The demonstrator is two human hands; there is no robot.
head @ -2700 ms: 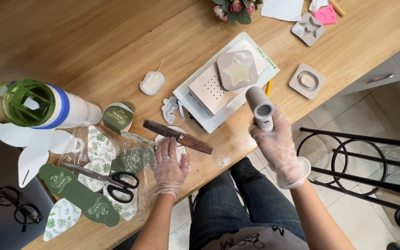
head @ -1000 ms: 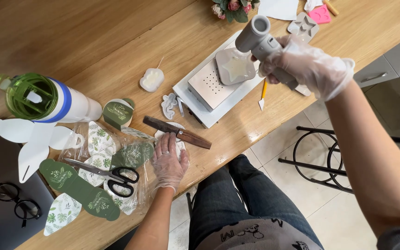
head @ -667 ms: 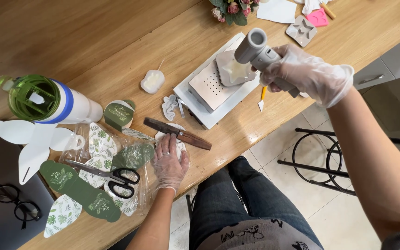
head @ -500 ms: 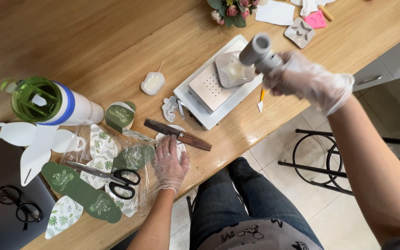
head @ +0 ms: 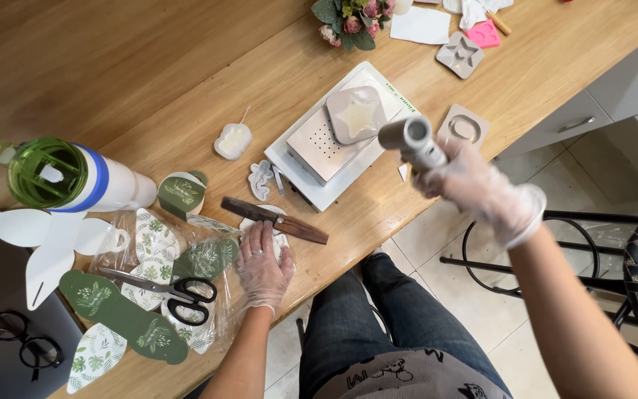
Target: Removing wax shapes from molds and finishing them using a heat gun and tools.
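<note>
My right hand (head: pixel 481 188), in a clear plastic glove, is clenched around a grey cylindrical tool (head: pixel 411 140) with a hollow round end, and I hold it raised above the front edge of the light wooden table (head: pixel 149 66), its open end turned up toward the camera. It hangs just in front of a flat white machine with a perforated metal plate (head: pixel 334 144), and a grey square mould with a pale star-shaped cavity (head: pixel 356 114) lies on top of that plate. A second grey mould with an oval cavity (head: pixel 464 127) lies on the table just beyond the tool.

My left hand (head: pixel 263 262), also gloved, lies flat with fingers spread, pressing on a small white piece that is mostly hidden beneath it. Touching the fingertips is a brown wooden-handled knife (head: pixel 275 219) lying across the table. To the left of that hand are black-handled scissors (head: pixel 167 292) on a clear plastic bag of green and white leaf-printed paper cut-outs (head: pixel 153 236). Further left stands a white bottle with a blue band and green lid (head: pixel 75 177), lying on its side. A small white scalloped candle with a wick (head: pixel 232 139) sits well apart, between the bottle and the machine. Black-framed glasses (head: pixel 16 340) rest on a dark surface at the lower left corner.
</note>
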